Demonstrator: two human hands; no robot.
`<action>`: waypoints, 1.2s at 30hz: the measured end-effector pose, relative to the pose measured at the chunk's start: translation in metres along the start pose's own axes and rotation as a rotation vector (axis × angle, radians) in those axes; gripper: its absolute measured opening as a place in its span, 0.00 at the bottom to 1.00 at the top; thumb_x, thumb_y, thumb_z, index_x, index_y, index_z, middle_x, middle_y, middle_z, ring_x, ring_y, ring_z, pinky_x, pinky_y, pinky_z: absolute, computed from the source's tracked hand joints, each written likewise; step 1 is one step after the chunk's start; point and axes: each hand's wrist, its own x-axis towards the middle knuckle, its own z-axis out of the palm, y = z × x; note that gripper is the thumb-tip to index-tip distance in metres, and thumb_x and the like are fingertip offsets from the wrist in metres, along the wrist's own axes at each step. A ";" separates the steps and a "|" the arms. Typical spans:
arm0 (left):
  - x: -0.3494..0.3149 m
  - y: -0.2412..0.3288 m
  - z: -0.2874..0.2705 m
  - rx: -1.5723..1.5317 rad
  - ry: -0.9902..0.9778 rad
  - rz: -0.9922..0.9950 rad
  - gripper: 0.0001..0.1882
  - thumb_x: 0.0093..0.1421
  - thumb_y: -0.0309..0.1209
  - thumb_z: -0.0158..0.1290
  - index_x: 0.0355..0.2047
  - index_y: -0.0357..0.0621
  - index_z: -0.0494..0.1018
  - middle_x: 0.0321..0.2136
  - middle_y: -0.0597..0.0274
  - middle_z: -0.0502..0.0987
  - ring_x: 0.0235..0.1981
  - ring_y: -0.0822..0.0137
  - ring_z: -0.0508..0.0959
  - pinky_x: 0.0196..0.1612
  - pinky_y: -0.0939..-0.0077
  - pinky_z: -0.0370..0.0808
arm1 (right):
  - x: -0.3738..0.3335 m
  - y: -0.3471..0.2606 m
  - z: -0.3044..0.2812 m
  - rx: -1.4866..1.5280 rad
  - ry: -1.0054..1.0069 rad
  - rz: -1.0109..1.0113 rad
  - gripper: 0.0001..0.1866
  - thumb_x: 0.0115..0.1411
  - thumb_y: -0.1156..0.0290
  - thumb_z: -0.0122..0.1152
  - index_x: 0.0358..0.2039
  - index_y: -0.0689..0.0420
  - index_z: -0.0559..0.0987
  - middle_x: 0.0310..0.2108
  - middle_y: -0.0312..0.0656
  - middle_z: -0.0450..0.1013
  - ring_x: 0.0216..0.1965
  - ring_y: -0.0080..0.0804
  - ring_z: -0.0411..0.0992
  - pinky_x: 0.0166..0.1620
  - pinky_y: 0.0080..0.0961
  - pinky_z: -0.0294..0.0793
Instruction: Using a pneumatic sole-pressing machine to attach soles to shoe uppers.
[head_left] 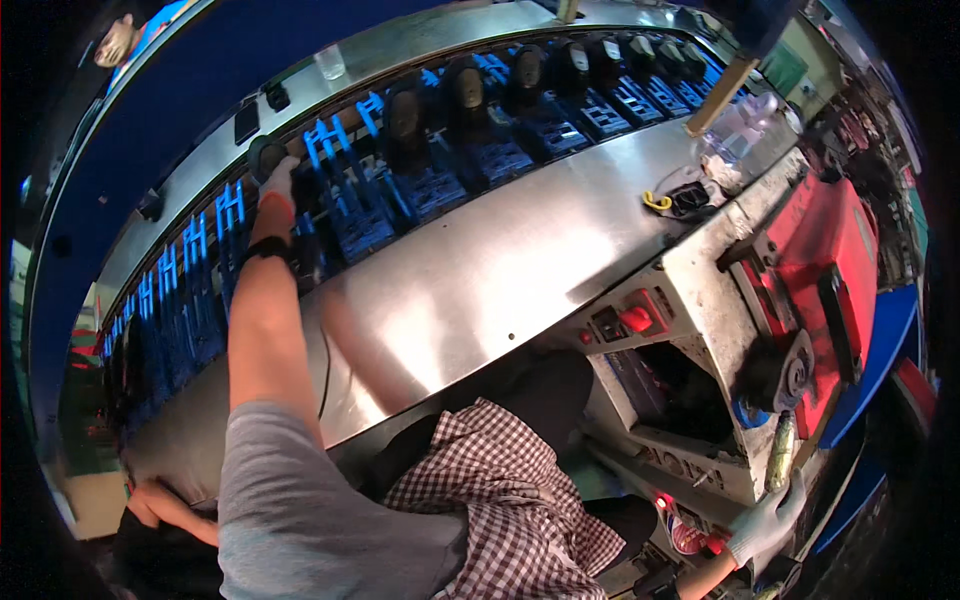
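My left arm stretches across the metal ledge to the conveyor. My left hand (279,182), in a pale glove, is closed on a dark shoe (265,155) at the conveyor's far side; the fingers are partly hidden. Low at the right, my right hand (768,525), also gloved, is closed at the lower end of a yellow-green rod-shaped piece (782,452). Just above that piece, a dark grey, rounded, sole-like part (795,372) sits against the red and white machine (815,260). Whether the two are joined I cannot tell.
Several dark shoes (468,88) stand along the conveyor's blue-lit racks (365,225). A shiny metal ledge (480,270) runs before me. It bears a clear plastic bottle (740,125) and a yellow hook (657,202). A co-worker's arm (175,508) rests at lower left.
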 end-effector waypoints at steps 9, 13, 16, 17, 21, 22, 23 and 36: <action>-0.134 -0.010 -0.016 -0.613 -0.716 -0.172 0.27 0.59 0.46 0.61 0.55 0.45 0.78 0.54 0.54 0.81 0.55 0.52 0.79 0.55 0.44 0.77 | -0.002 -0.023 -0.009 0.288 0.111 0.072 0.13 0.67 0.75 0.60 0.49 0.65 0.82 0.48 0.47 0.80 0.51 0.37 0.76 0.60 0.31 0.71; -0.277 -0.006 -0.002 -0.779 -0.449 -0.472 0.28 0.58 0.40 0.58 0.57 0.42 0.75 0.54 0.51 0.78 0.56 0.48 0.75 0.59 0.43 0.72 | -0.002 -0.038 -0.019 0.554 0.175 0.130 0.12 0.67 0.75 0.58 0.48 0.63 0.82 0.43 0.43 0.79 0.44 0.29 0.76 0.51 0.27 0.75; -0.326 -0.025 -0.011 -0.682 -1.140 -0.404 0.39 0.57 0.39 0.59 0.69 0.45 0.64 0.65 0.43 0.69 0.61 0.41 0.72 0.64 0.41 0.68 | -0.021 -0.070 -0.023 0.959 0.195 0.133 0.14 0.63 0.81 0.58 0.49 0.62 0.80 0.39 0.40 0.78 0.37 0.26 0.76 0.43 0.28 0.77; -0.350 -0.021 -0.003 -0.658 -1.425 -0.364 0.47 0.56 0.38 0.61 0.75 0.47 0.55 0.71 0.41 0.60 0.64 0.35 0.69 0.67 0.36 0.66 | -0.025 -0.072 -0.024 0.797 0.272 -0.096 0.13 0.59 0.82 0.60 0.46 0.62 0.81 0.38 0.42 0.78 0.36 0.31 0.77 0.42 0.29 0.77; -0.464 0.000 0.050 -0.592 -1.722 -0.323 0.61 0.53 0.39 0.69 0.77 0.43 0.39 0.75 0.41 0.51 0.66 0.26 0.65 0.67 0.27 0.64 | -0.041 -0.112 -0.065 1.057 -0.131 -0.425 0.19 0.62 0.73 0.65 0.53 0.63 0.81 0.43 0.46 0.79 0.45 0.40 0.78 0.52 0.35 0.76; -0.497 0.006 0.066 -0.582 -1.860 -0.349 0.62 0.53 0.40 0.69 0.77 0.42 0.39 0.75 0.41 0.51 0.68 0.26 0.62 0.69 0.29 0.62 | -0.048 -0.127 -0.069 1.230 -0.236 -0.361 0.24 0.59 0.72 0.67 0.57 0.60 0.79 0.46 0.48 0.78 0.49 0.45 0.76 0.56 0.38 0.74; -0.534 0.012 0.078 -0.572 -1.995 -0.373 0.62 0.53 0.41 0.70 0.77 0.41 0.40 0.75 0.42 0.51 0.70 0.25 0.59 0.71 0.30 0.60 | -0.047 -0.131 -0.074 1.180 -0.295 -0.486 0.38 0.58 0.67 0.70 0.67 0.63 0.68 0.60 0.56 0.70 0.62 0.52 0.70 0.65 0.40 0.68; -0.809 0.052 0.197 0.022 -2.067 1.080 0.45 0.66 0.36 0.54 0.76 0.34 0.45 0.74 0.44 0.55 0.76 0.56 0.54 0.76 0.63 0.49 | 0.006 0.044 -0.181 1.438 -0.057 0.273 0.45 0.64 0.56 0.55 0.75 0.66 0.54 0.74 0.52 0.57 0.73 0.40 0.58 0.75 0.35 0.51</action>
